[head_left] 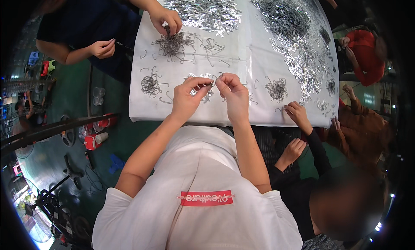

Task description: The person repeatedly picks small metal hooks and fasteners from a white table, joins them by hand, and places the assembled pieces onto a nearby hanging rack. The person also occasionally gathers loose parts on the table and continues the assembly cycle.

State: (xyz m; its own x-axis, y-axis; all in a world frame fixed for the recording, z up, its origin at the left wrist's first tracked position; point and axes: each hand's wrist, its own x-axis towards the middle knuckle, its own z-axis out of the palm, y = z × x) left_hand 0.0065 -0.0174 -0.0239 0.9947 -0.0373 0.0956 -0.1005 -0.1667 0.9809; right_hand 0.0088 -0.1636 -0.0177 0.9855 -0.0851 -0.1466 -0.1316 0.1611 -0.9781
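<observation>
My left hand [189, 95] and my right hand [234, 93] meet fingertip to fingertip over the near edge of a white-covered table. My left thumb and index finger are closed on a small dark piece, too small to name. A thin bent wire hook [221, 74] pokes out from the pinch of my right hand. Beneath and between my hands lies a small pile of shiny flat metal pieces [203, 94], partly hidden by my fingers. Tangled heaps of dark wire hooks sit to the left [150, 85] and to the right [276, 90].
Large heaps of silvery metal pieces [207, 11] and grey metal pieces [285, 17] cover the far table [248, 46]. A person's hand [166, 20] at the far left reaches into a wire-hook heap [173, 44]. Another person's hand [298, 116] rests near the right edge. Red items [91, 142] stand on the floor.
</observation>
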